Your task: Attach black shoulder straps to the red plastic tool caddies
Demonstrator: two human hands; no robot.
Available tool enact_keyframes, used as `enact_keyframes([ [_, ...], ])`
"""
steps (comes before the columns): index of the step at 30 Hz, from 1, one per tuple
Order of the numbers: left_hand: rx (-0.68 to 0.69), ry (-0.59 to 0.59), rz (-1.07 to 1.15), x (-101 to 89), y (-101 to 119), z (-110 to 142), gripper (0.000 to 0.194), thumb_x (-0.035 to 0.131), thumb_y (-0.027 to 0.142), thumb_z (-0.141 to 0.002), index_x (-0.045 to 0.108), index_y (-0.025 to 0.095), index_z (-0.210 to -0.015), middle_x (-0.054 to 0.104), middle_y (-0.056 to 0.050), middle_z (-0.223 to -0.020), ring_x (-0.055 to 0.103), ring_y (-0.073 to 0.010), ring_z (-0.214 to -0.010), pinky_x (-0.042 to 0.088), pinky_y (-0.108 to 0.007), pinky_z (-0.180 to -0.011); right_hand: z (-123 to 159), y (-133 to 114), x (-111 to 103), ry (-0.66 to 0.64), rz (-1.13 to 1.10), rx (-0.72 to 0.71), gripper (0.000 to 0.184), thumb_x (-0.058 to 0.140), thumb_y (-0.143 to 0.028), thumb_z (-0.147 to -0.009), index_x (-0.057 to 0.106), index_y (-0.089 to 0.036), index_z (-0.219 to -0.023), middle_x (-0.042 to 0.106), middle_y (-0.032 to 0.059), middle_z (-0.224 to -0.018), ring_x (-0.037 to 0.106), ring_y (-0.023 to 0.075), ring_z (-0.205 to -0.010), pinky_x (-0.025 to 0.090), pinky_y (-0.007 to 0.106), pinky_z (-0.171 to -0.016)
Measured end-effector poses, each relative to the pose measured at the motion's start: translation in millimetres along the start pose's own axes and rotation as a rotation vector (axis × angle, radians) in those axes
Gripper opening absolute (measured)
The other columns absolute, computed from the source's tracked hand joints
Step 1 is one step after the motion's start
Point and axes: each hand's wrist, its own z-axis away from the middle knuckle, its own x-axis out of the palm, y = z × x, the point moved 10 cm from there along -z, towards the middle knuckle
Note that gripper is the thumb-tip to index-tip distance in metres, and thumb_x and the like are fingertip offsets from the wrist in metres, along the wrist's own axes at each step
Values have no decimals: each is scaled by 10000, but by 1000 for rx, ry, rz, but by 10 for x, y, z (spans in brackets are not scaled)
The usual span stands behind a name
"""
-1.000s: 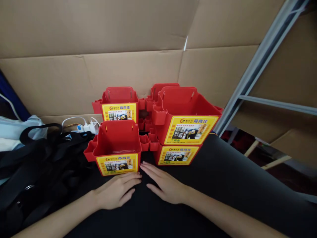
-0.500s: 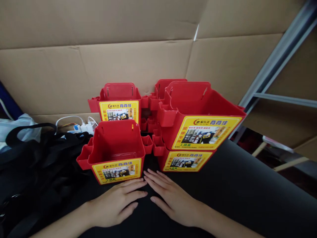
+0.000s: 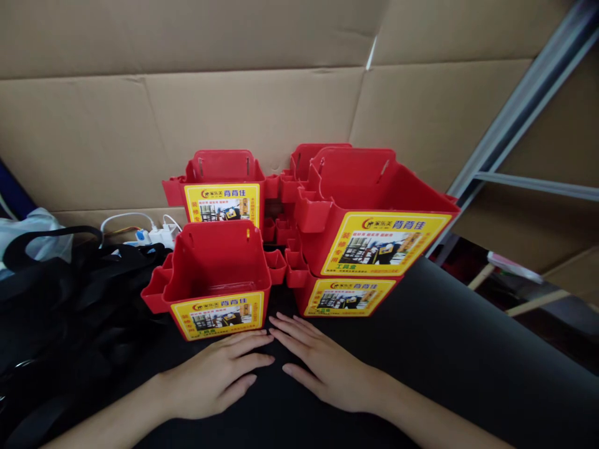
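Observation:
My left hand [image 3: 218, 374] rests on the black table with its fingers stretched out, just in front of a red plastic tool box [image 3: 218, 262] with a yellow label. Beside it lies my right hand [image 3: 327, 368], also flat and open, its fingertips close to those of the left. Neither hand holds anything. On the right, a large red tool box [image 3: 365, 181] sits stacked on a lower red tool box [image 3: 353, 296]. Behind the front left box stands another red tool box [image 3: 224, 168], and one more box [image 3: 318, 156] is partly hidden behind the stack.
Black straps or fabric [image 3: 60, 312] lie heaped at the left, near a white plastic bag [image 3: 47, 231]. White plugs and cables [image 3: 161, 236] are behind them. A cardboard wall [image 3: 243, 112] closes the back, and a metal frame [image 3: 519, 125] slants along the right.
The whole view has shifted slightly, so everything appears a little higher and further left. My hands and the red boxes keep their places relative to each other.

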Motion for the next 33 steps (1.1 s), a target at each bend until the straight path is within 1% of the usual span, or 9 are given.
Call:
enact_keyframes([
  [4,-5,-1,-9,-13,4,-3,442,435,218,-863,413,275,-1301,325,-18,-1425,309,-192,-1302,305,-382,-1073,6,-15,-37,13,-21,-3,491,366,-356,-905,323,-199,-1368,254,54,-1447,181,180,-1344,208,400,-1102],
  [10,-8,-18,-22,-1,5,-3,440,430,225,-869,406,268,-1306,330,-23,-1422,297,-184,-1307,303,-373,-1075,11,-12,-39,6,-7,9,490,362,-351,-907,310,-212,-1373,254,46,-1448,182,177,-1344,212,400,-1100],
  [14,-9,-4,-19,-2,5,1,444,434,224,-868,402,264,-1309,339,-25,-1418,299,-176,-1306,303,-362,-1076,18,14,-30,-1,-6,22,487,361,-361,-906,319,-219,-1370,258,41,-1447,180,183,-1345,211,408,-1099],
  [18,-3,24,2,-17,8,7,441,440,209,-864,411,266,-1300,348,-30,-1413,317,-194,-1297,303,-387,-1072,16,26,-22,1,-6,23,481,361,-363,-907,336,-211,-1362,257,44,-1448,175,188,-1346,202,416,-1101],
  [25,-7,2,-19,-9,13,9,444,431,198,-866,405,258,-1305,334,-37,-1420,315,-197,-1298,294,-386,-1077,13,23,-9,3,16,23,486,363,-350,-908,322,-206,-1370,256,43,-1448,173,188,-1347,199,409,-1104],
  [28,3,7,-41,-17,25,4,447,443,195,-859,409,254,-1300,345,-40,-1414,322,-196,-1294,307,-385,-1070,16,13,-2,6,59,8,481,362,-351,-908,331,-207,-1366,266,46,-1445,188,191,-1343,233,411,-1092],
  [30,11,2,-69,-10,31,-3,444,441,192,-858,409,248,-1298,347,-45,-1412,321,-194,-1295,320,-382,-1063,16,5,3,19,100,-11,478,366,-353,-907,341,-206,-1361,295,58,-1433,221,196,-1333,276,413,-1073],
  [32,29,6,-109,-9,48,-7,435,440,190,-857,419,237,-1288,366,-55,-1399,338,-195,-1285,344,-376,-1049,23,-28,-38,74,159,-56,476,404,-331,-893,364,-196,-1348,321,79,-1420,256,205,-1320,328,403,-1044],
  [33,46,17,-133,-16,69,-4,428,443,185,-853,429,231,-1279,389,-60,-1384,363,-194,-1269,361,-368,-1038,39,-67,-97,129,200,-96,471,431,-299,-882,381,-189,-1337,330,89,-1415,266,210,-1316,347,397,-1031],
])
